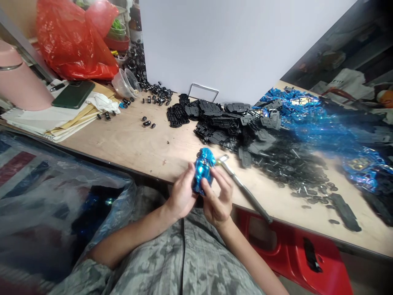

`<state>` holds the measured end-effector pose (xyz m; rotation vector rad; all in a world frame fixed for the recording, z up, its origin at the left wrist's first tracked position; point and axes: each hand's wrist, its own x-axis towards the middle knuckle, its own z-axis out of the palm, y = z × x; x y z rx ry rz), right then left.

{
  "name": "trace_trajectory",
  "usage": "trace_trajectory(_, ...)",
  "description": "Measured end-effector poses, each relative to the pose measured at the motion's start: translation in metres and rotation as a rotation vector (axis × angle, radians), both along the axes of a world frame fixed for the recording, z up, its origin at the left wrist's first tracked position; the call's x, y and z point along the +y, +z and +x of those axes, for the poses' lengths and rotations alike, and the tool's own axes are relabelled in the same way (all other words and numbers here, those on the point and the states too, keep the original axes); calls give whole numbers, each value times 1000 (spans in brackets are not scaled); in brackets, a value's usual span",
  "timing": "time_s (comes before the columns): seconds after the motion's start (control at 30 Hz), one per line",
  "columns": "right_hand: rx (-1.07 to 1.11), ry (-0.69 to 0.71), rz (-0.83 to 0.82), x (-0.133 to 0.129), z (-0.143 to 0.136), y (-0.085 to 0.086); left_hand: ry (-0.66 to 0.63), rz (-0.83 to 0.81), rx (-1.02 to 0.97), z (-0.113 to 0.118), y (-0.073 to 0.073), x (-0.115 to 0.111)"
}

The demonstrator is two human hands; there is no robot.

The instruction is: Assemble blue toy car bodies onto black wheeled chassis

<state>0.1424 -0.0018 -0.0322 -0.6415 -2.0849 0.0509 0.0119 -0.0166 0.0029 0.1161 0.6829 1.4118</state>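
A shiny blue toy car (202, 170) is held between my two hands just above the table's front edge. My left hand (183, 192) grips its left side, thumb along the body. With thumb and fingers, my right hand (218, 196) holds the right side and near end. Just right of the car lies a metal ratchet-like tool (245, 188), its handle reaching past the table edge. Beyond my hands are piled black plastic car bases (215, 114). To their right spreads a heap of small black wheels and axles (294, 168).
Shiny blue car bodies (294, 106) are heaped at the right. Loose wheel pieces (158, 94) lie back left, near clear plastic cups (125, 84). A phone (73, 93), papers and a pink bottle (21, 78) stand left. A red stool (307, 262) is below the table.
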Motion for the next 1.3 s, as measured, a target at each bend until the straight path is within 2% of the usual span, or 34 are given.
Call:
trace_trajectory(0.17,13,-28,31,-4,-2,-5,-73,121,126,-2,7,-1)
trace_trajectory(0.23,-15,-19,34,-5,0,-4,-103,119,181,-11,6,2)
trace_trajectory(0.33,-69,80,-42,4,11,3,-215,149,330,-35,2,9)
trace_trajectory(0.43,-36,49,-124,27,23,18,-365,216,645,-60,-1,18)
trace_trajectory(0.5,-116,53,-177,48,27,25,-433,295,905,-71,-2,24)
trace_trajectory(0.6,-233,264,-335,73,27,28,-439,429,1187,-77,-5,30)
trace_trajectory(0.67,-241,338,-424,79,25,24,-428,437,1280,-77,-10,31)
trace_trajectory(0.87,-199,362,-446,78,22,14,-348,350,1205,-74,-16,23)
trace_trajectory(1.07,-221,469,-564,85,20,16,-312,276,1228,-69,-16,21)
trace_trajectory(1.3,-231,496,-616,92,18,21,-323,255,1252,-70,-20,23)
